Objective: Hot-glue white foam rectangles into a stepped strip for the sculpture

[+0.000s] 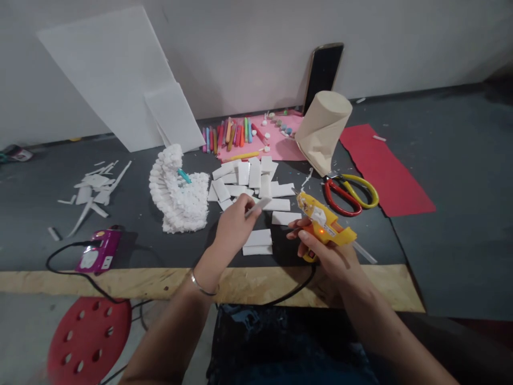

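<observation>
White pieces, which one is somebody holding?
The white piece pinched in the left hand. It's the only one held; the other white pieces lie on the dark table.

Your forearms [172,321] angle inward from either side — your left hand [234,227] pinches with its fingers [243,203] pointing forward, while your right hand [331,254] curls into a grip — palm turned inward, well apart from the left.

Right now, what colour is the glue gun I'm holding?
The glue gun is yellow, in the head view.
</observation>
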`<state>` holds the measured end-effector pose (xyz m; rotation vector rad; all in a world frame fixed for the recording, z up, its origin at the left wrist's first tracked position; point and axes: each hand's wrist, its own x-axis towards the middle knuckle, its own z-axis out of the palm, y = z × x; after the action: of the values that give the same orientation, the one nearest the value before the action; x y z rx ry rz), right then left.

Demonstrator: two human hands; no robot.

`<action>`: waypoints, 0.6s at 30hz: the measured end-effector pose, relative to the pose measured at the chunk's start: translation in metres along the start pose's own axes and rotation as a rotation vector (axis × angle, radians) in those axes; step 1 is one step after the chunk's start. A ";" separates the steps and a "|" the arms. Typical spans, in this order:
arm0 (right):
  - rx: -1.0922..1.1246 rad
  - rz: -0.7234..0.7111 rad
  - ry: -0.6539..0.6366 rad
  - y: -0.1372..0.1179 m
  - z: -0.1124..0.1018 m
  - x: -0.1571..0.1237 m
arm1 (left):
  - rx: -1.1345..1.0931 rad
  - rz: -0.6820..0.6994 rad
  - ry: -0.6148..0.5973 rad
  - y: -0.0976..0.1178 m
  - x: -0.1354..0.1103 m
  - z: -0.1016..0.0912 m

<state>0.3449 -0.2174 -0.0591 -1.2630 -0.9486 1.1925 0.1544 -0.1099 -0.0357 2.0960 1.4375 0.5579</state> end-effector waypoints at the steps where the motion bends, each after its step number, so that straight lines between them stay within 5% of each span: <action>1: -0.001 -0.004 0.005 0.000 0.000 0.000 | -0.083 -0.038 0.017 -0.003 -0.002 -0.004; 7: 0.003 0.035 -0.038 -0.003 0.000 -0.007 | -0.284 -0.130 0.081 -0.023 -0.022 -0.033; 11: -0.128 0.139 -0.195 -0.012 -0.002 -0.020 | -0.099 -0.144 0.119 -0.036 -0.042 -0.045; 16: -0.247 0.232 -0.319 -0.019 0.003 -0.031 | 0.316 -0.017 0.350 -0.036 -0.069 -0.041; 18: -0.272 0.273 -0.319 -0.020 0.008 -0.033 | 0.320 0.043 0.269 -0.031 -0.078 -0.033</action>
<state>0.3344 -0.2469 -0.0355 -1.4800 -1.2310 1.5499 0.0854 -0.1677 -0.0327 2.3745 1.7315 0.6860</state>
